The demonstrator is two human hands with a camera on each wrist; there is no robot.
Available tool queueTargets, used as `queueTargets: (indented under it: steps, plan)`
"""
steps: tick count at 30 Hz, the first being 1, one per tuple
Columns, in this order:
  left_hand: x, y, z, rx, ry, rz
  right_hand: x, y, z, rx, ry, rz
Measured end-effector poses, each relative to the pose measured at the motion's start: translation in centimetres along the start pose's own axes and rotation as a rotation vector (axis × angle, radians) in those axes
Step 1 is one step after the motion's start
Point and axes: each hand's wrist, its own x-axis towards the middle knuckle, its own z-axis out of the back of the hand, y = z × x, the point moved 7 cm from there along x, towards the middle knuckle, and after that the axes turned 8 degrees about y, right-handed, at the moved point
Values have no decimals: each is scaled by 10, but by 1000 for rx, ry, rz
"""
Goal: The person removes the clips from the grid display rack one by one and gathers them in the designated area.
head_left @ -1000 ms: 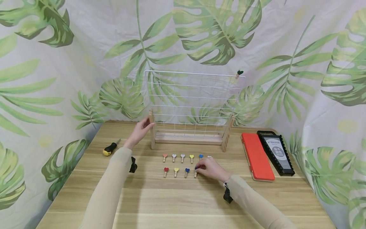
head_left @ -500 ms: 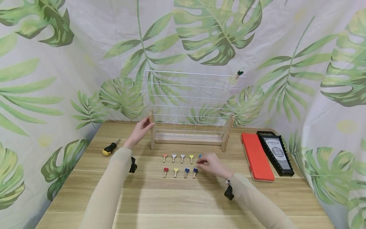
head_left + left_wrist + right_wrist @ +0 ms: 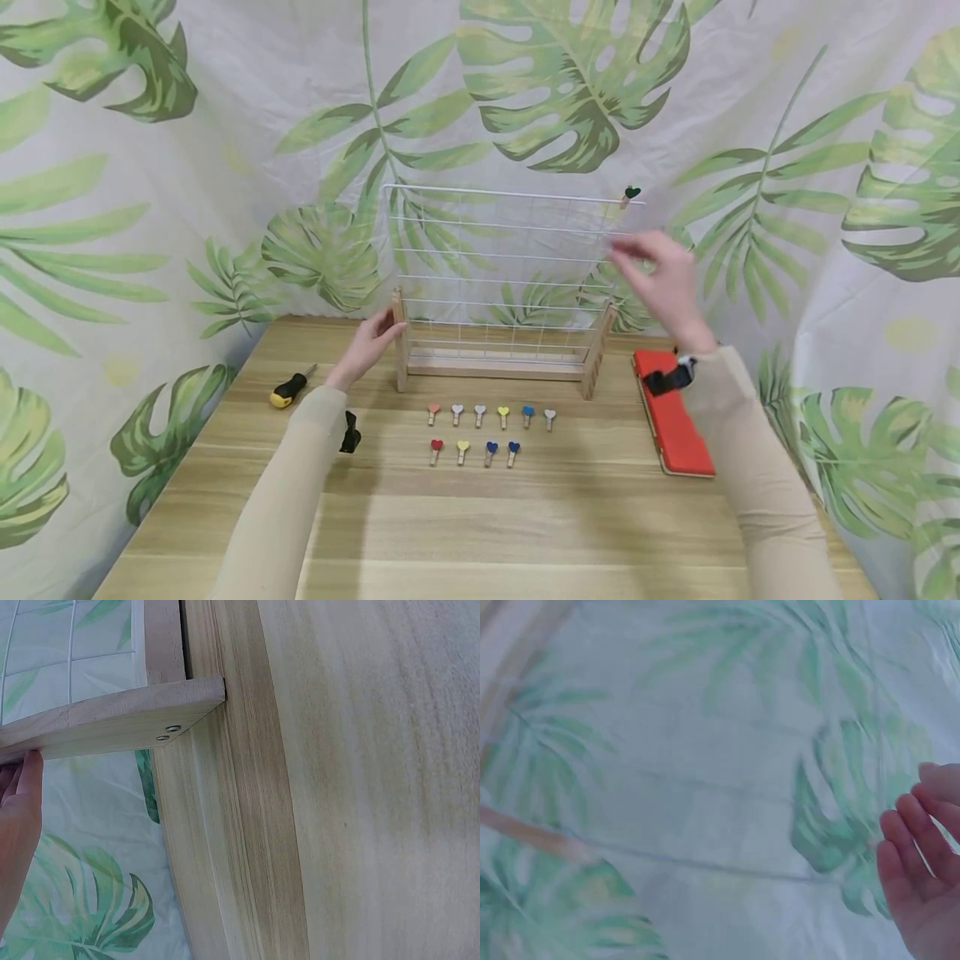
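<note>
A white wire grid rack (image 3: pixel 498 193) in a wooden stand stands at the table's back. My left hand (image 3: pixel 367 340) grips its left wooden upright (image 3: pixel 402 354), fingers behind it; in the left wrist view fingertips (image 3: pixel 31 769) meet the wood. My right hand (image 3: pixel 663 271) is raised, slightly blurred, by the rack's upper right, fingers loosely bent with nothing visible in them. Above it, a clothespin with a dark green heart (image 3: pixel 632 193) is clipped on the top wire. Below lie two rows of heart clothespins: an upper row with a yellow one (image 3: pixel 503 413) and a lower row with a red one (image 3: pixel 437 448).
At the right lies a red flat case (image 3: pixel 675 433), partly behind my right forearm; a black tool holder beside it is mostly hidden. A yellow-black screwdriver (image 3: pixel 291 388) lies left of my left forearm. A leaf-print curtain (image 3: pixel 315 158) hangs behind the wooden table (image 3: pixel 465 533).
My right hand let go of a dark blue heart clothespin in the lower row, then rose up and right to the rack's upper right. My left hand stays on the upright.
</note>
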Motion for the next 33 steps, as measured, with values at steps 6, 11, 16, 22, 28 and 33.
queueTargets:
  steps: [6,11,16,22,28,33]
  plan:
    - [13,24,4,-9,-24,-4,40,-6,47,-38,-168,-70]
    - [14,27,5,6,-28,-17,58,-15,44,-109,-57,-107]
    - [14,28,4,6,-27,-15,65,-23,36,-136,11,-128]
    - [11,23,2,-9,-15,-9,66,-26,34,-139,4,-140]
    - [1,-1,0,-7,1,3,67,-24,35,-156,3,-129]
    - [2,0,0,-6,3,-1,67,-24,36,-163,-23,-111]
